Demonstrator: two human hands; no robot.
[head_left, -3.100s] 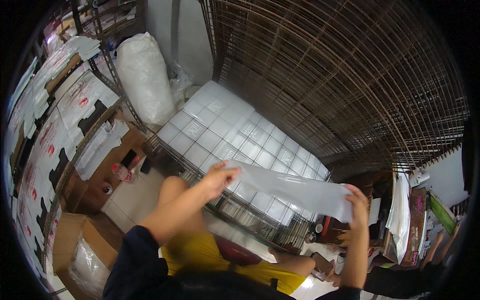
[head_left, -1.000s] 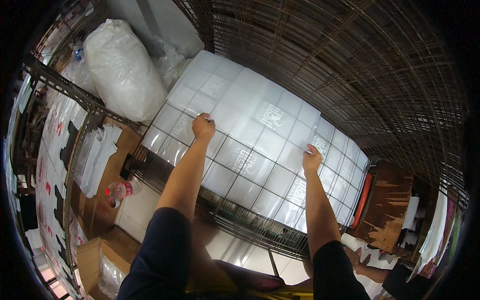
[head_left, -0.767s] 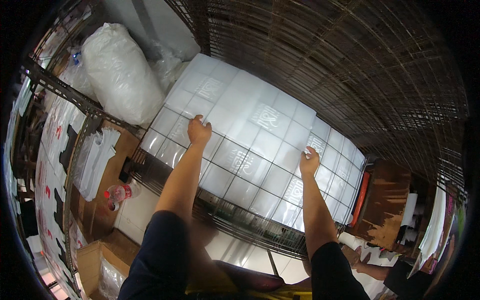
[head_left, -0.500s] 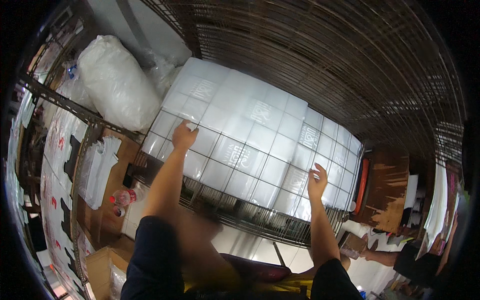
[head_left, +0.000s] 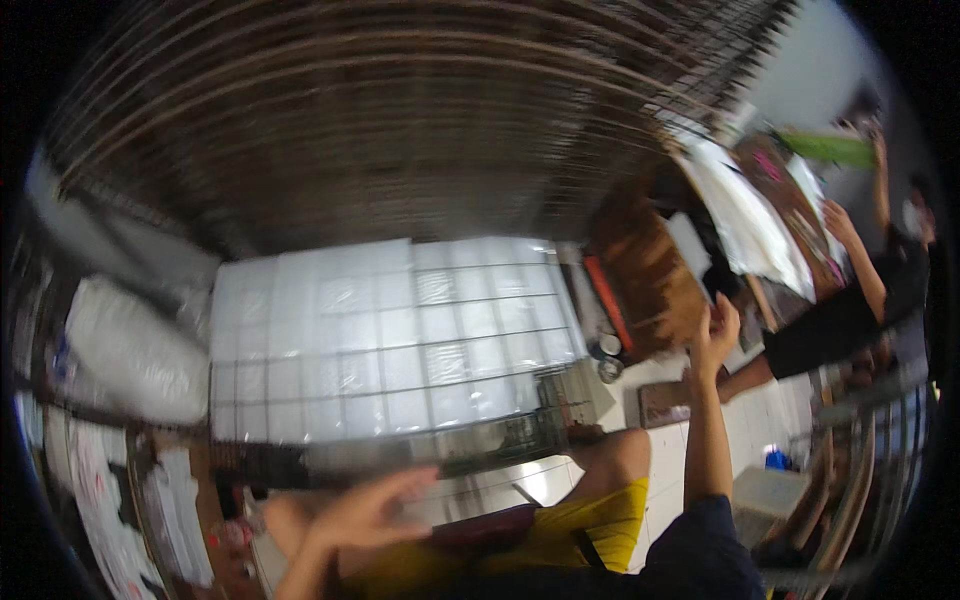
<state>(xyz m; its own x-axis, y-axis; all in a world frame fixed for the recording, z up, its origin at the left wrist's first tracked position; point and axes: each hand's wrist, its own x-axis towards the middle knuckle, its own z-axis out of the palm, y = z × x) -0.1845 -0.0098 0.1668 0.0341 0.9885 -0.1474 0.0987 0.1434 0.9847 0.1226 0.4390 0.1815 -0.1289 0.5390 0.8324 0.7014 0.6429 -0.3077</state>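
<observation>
Translucent white plastic bags (head_left: 300, 310), printed in white, lie flat side by side, and a thin wire grid (head_left: 455, 350) runs across them. My left hand (head_left: 375, 510) hovers over my lap, just in front of the rack's near edge. It is motion-blurred, but its fingers are stretched out and hold nothing. Off to the right of the rack, my right hand (head_left: 715, 335) is raised with fingers apart and slightly bent. Nothing shows in it. Behind that hand is a worn brown wooden board (head_left: 640, 270).
Tall wire racks (head_left: 380, 130) stand upright beyond the bags. A stuffed white plastic sack (head_left: 135, 350) is at left, with a bottle (head_left: 232, 535) below it. An orange-red bar (head_left: 607, 303) lies right of the rack. Another person (head_left: 830, 325) works at far right, near white sheets (head_left: 745, 215).
Both hands have left the wire grid. My left hand has drawn back toward my lap, and my right has moved out to the right. The view has swung right.
</observation>
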